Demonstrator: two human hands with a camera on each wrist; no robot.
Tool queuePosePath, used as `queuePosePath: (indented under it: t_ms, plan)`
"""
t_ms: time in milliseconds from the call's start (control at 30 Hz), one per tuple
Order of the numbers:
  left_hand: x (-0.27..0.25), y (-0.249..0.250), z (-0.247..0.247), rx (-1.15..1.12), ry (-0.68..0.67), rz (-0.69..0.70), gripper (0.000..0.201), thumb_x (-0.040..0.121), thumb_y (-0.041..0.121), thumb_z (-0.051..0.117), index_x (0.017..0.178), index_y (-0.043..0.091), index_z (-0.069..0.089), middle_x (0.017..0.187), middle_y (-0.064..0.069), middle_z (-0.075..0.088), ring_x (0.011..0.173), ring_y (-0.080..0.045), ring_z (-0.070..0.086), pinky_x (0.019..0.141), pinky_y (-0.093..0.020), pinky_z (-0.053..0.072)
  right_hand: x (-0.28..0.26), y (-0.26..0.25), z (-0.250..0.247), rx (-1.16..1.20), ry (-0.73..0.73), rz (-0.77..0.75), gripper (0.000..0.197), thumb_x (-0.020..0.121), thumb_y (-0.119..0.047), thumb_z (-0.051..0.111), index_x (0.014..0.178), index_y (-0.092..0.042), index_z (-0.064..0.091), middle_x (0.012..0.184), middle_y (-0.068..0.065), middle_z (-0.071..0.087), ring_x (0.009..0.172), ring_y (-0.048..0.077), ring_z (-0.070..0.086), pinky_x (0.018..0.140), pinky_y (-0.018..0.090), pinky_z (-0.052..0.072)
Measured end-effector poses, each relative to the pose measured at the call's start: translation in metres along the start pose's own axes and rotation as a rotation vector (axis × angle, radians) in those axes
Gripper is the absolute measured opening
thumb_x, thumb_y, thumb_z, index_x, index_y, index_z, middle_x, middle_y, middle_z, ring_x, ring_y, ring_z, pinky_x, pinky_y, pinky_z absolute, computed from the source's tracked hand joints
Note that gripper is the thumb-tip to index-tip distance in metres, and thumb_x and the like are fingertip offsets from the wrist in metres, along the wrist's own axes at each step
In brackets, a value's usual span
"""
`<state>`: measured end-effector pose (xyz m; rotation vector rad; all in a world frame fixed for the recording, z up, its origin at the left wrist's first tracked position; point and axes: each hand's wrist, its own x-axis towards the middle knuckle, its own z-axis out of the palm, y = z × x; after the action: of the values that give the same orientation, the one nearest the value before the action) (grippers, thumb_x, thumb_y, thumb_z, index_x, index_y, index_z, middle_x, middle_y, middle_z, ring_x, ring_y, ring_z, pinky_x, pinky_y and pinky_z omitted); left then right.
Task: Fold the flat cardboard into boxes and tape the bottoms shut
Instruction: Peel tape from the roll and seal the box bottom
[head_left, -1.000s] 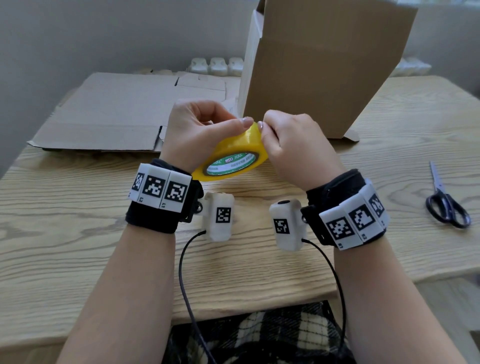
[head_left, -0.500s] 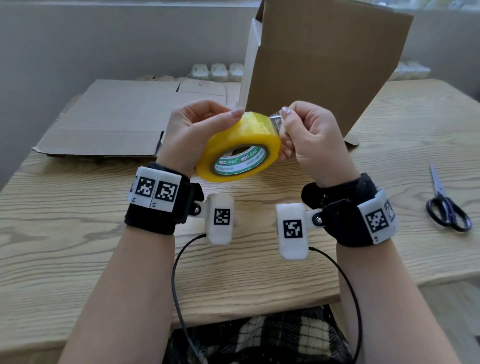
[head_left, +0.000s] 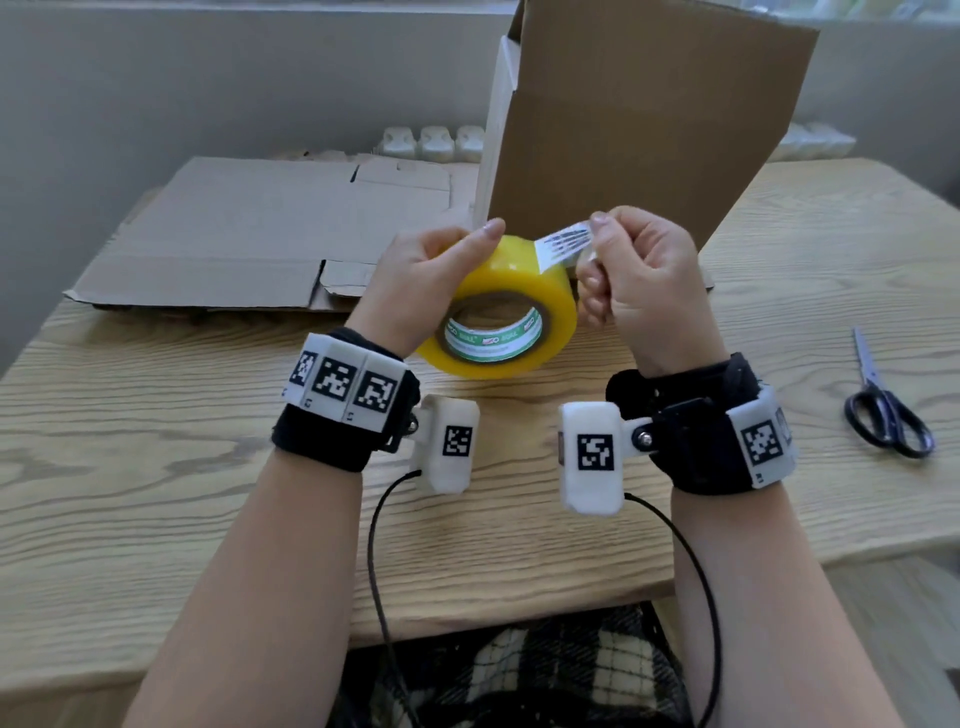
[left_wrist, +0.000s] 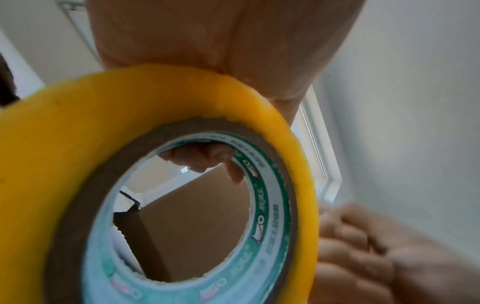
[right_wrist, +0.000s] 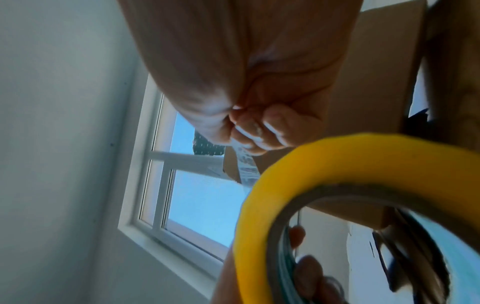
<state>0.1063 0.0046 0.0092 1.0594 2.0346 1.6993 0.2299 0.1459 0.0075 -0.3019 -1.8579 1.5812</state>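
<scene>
Peeling tape end (head_left: 563, 244) off yellow packing tape roll (head_left: 506, 306): right hand (head_left: 641, 291) pinched it, fingers curled. Left hand (head_left: 415, 283) gripped roll above table (head_left: 156, 467), thumb on rim, steadying against pull. Folded box (head_left: 649, 119) stood behind; flat cardboard (head_left: 249, 228) lay left.

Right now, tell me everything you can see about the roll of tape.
The tape roll is yellow, wound on a brown card core with a green and white printed liner. It is held tilted above the table; the left hand grips its rim, while the right hand pinches the peeled end, lifted slightly off the roll.
</scene>
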Motion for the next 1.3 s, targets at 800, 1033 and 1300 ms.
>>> queuePosePath:
  t_ms: [800,1033,1300]
  plan:
    - [0.019,0.032,0.060,0.315,-0.089,-0.110,0.076,0.097,0.067,0.012,0.077,0.020,0.069,0.087,-0.003,0.070,0.092,-0.021,0.064,0.096,-0.046,0.047,0.002,-0.030,-0.012,0.538,0.116,-0.054,0.043,0.105,-0.006,0.039,0.065,-0.012,0.052,0.053,0.000,0.053,0.053,0.013,0.051,0.064,0.029,0.048]
    - [0.017,0.025,0.060,0.559,-0.048,-0.142,0.055,0.095,0.069,0.031,0.074,0.021,0.049,0.078,0.000,0.055,0.088,-0.026,0.059,0.088,-0.046,0.047,-0.014,-0.003,-0.037,0.638,0.290,0.095,0.038,0.104,-0.007,0.043,0.066,-0.012,0.048,0.053,0.002,0.052,0.054,0.016,0.054,0.078,0.037,0.057]
    - [0.010,0.040,0.076,0.734,-0.058,-0.134,0.065,0.102,0.059,0.010,0.111,0.018,0.060,0.113,-0.003,0.060,0.118,-0.029,0.047,0.109,-0.048,0.021,-0.022,-0.001,-0.060,0.673,0.365,0.093,0.036,0.104,-0.009,0.043,0.068,-0.011,0.046,0.052,0.001,0.050,0.054,0.017,0.053,0.087,0.047,0.056]
